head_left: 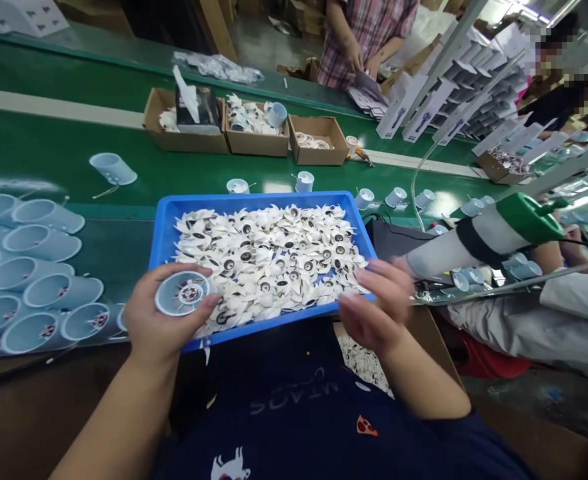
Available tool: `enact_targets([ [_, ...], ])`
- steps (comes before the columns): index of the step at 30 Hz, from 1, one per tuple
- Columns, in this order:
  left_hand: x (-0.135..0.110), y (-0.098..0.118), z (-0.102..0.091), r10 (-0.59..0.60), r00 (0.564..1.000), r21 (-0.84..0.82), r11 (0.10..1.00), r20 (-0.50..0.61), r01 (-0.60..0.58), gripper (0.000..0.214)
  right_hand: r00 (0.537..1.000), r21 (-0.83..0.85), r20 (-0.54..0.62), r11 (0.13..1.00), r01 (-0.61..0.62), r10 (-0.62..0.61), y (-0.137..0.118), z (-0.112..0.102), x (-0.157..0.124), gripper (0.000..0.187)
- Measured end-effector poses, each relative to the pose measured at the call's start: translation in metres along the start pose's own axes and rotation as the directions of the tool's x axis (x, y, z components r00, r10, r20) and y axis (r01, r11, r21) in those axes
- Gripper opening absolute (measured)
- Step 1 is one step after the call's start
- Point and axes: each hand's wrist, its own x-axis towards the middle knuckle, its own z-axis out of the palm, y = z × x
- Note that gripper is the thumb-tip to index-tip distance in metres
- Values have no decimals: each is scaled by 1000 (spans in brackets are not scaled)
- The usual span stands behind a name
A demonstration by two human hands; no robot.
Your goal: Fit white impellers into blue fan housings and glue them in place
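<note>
My left hand (157, 313) is wrapped round a light blue cylindrical housing (167, 293), its open mouth turned up toward me. Inside it a small motor with copper-coloured windings shows at the bottom. In front of me a blue tray (254, 202) is heaped with white fan impellers (274, 260), many with dark round hubs. Over the tray's right front corner is my right hand (377, 303), slightly blurred, its fingers loosely bent and apart with nothing visible in them.
Rows of similar blue housings (39, 257) stand at left. Cardboard boxes (319, 143) with parts line the green conveyor (184, 177), where several housings are spread. At right, a white tube with a green cap (524, 220) juts in. Across the line a person (364, 40) handles flat cartons.
</note>
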Motion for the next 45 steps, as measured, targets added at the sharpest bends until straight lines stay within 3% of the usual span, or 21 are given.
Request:
enact_targets([
  [2, 0, 1, -1, 10, 999, -42, 999, -31, -11, 49, 995, -198, 58, 976, 92, -82, 1, 19, 27, 44],
  [5, -2, 0, -6, 8, 996, -138, 990, -90, -20, 47, 938, -479, 328, 836, 267, -111, 16, 31, 62, 48],
  [7, -3, -3, -10, -10, 994, -188, 982, -112, -11, 45, 870, -489, 474, 780, 390, -138, 28, 25, 72, 40],
  [10, -3, -5, -13, -53, 993, -240, 970, -109, 25, 47, 781, -411, 589, 756, 509, -205, 36, 5, 71, 25],
  [13, -1, -4, -11, -79, 994, -261, 964, -79, 56, 47, 719, -352, 676, 785, 510, -164, 34, -11, 63, 20],
  [18, 2, -1, -9, -142, 990, -175, 975, -3, 139, 47, 717, -429, 697, 803, 415, 2, 23, -20, 59, 27],
  [23, 1, 1, -10, -209, 977, -95, 973, 30, 211, 46, 674, -497, 722, 795, 347, 157, 15, -21, 63, 27],
  [31, 3, 6, -7, -221, 975, -61, 973, 5, 220, 48, 666, -553, 705, 777, 301, 243, 1, -15, 67, 29],
  [33, 3, 5, -7, -211, 978, -68, 975, 9, 211, 47, 728, -539, 655, 800, 263, 202, -3, -17, 63, 30],
  [34, 3, 5, -7, -204, 979, -76, 976, 8, 204, 46, 775, -461, 615, 864, 204, 146, -6, -17, 59, 30],
  [36, 4, 3, -7, -192, 981, -92, 977, 1, 192, 46, 871, -33, 491, 999, -3, 19, -11, -14, 49, 27],
  [37, 4, 2, -6, -186, 983, -94, 978, -10, 184, 48, 904, 285, 428, 949, -132, -3, -14, -11, 43, 29],
  [38, 4, 2, -6, -172, 985, -94, 981, -18, 170, 50, 916, 569, 400, 781, -257, 10, -18, -6, 37, 33],
  [39, 4, 2, -6, -151, 989, -92, 985, -14, 149, 53, 908, 749, 417, 552, -365, 35, -22, 0, 30, 37],
  [41, 2, 6, -5, -79, 995, -88, 993, 63, 84, 60, 859, 845, 507, 151, -513, 76, -32, 12, 20, 46],
  [42, 0, 10, -5, -34, 990, -79, 996, 137, 45, 63, 829, 830, 553, 27, -557, 82, -36, 18, 16, 49],
  [45, -6, 29, -5, 59, 916, 32, 996, 397, -77, 61, 795, 796, 601, -140, -589, 75, -46, 28, 12, 53],
])
